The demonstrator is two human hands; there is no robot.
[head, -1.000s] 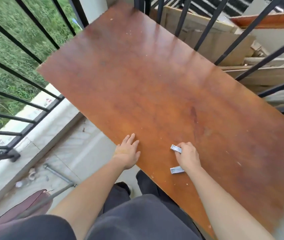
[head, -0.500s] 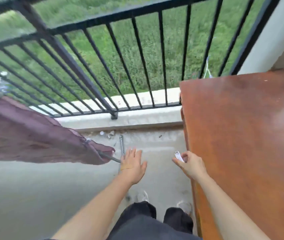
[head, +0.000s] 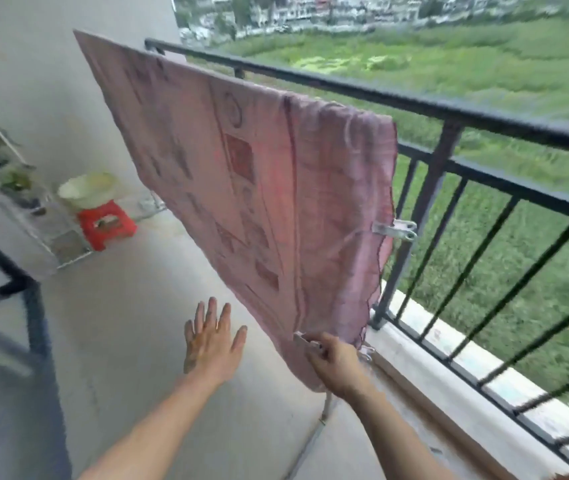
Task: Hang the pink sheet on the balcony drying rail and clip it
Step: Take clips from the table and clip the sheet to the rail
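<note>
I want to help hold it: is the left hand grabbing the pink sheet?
No, the left hand is open, fingers spread, beside the pink sheet without touching it.

Pink sheet (head: 241,188) draped, clip (head: 394,230) on edge; right hand (head: 335,365) pinches second clip (head: 305,341); left hand (head: 212,341) spread.

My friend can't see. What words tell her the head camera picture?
A pink sheet hangs draped beside a black balcony railing, with one clip on its right edge. The right hand holds a second clip at the sheet's bottom edge; the left hand is open, holding nothing.
</note>
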